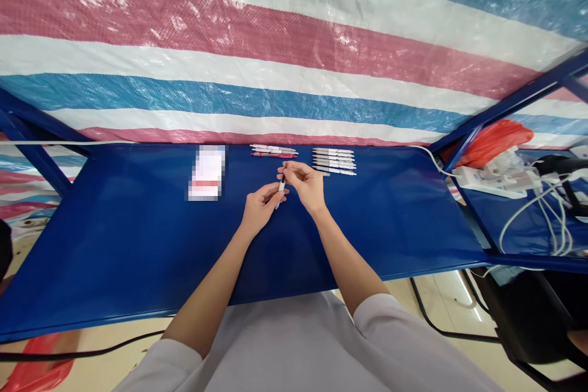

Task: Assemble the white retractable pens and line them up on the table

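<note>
Both hands pinching one slim white plastic pen, axis near upright: left hand gripping lower end, right hand closing on top.

A pixelated white and red packet on the table cannot be read, the pen is half hidden inside both grips, and the power strip at right sits under tangled cables.

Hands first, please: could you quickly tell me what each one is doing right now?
Left hand: closed on the lower end of the pen.
Right hand: closed on the pen's upper end.
</note>
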{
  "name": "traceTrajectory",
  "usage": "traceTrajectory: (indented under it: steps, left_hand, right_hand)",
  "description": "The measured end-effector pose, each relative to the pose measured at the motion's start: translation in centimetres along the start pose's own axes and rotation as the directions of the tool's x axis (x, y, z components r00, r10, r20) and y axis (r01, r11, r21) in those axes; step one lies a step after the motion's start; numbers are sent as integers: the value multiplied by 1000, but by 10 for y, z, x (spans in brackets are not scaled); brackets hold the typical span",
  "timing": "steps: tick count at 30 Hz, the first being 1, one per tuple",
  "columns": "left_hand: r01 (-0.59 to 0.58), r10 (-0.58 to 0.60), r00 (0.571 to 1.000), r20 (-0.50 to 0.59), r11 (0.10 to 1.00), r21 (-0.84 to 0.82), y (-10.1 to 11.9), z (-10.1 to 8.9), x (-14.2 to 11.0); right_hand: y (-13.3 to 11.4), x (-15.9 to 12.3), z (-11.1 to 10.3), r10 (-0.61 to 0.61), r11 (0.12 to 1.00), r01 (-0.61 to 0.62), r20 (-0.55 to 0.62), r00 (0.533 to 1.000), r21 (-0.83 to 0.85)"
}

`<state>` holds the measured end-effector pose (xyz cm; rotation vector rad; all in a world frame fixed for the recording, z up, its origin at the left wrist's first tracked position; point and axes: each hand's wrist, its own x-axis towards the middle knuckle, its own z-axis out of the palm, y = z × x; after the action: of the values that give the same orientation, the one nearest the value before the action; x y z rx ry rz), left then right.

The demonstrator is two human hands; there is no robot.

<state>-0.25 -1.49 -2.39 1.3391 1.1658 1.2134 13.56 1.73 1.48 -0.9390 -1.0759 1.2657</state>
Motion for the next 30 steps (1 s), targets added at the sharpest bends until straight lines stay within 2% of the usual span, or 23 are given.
traceTrajectory:
  steps: [8,13,14,16,18,20,22,25,30]
  left_hand:
    - [71,-71,997,3,997,-40,7,1,-3]
    - [107,-108,994,-6,992,-70,8,1,-1]
    - [111,-112,994,-5,991,-77,8,1,0]
    - [120,-122,993,-8,989,-91,7,0,1]
    - [130,-132,991,-14,986,-100,6,0,2]
    - [135,-138,990,-20,985,-103,4,0,3]
    - [137,-140,990,-21,985,-102,3,0,3]
    - [133,-136,990,-27,986,-96,3,0,3]
    - [115,-118,992,-37,990,-84,2,1,3]
  right_hand:
    - [-14,3,-19,20,947,14,103,995,-321]
    - [-17,11,-48,-2,905,50,112,994,-422]
    - [-18,13,-56,-34,868,94,130,991,-488]
    - [-19,15,-73,-95,726,200,191,977,-658]
    - [-20,16,-89,-113,500,291,271,956,-816]
    - [-20,16,-102,-107,278,333,316,943,-901]
    - [-20,16,-109,-88,124,358,349,933,-926]
    - [-17,16,-114,-56,0,380,380,923,-925]
    - [-17,16,-110,20,-87,365,365,931,-927]
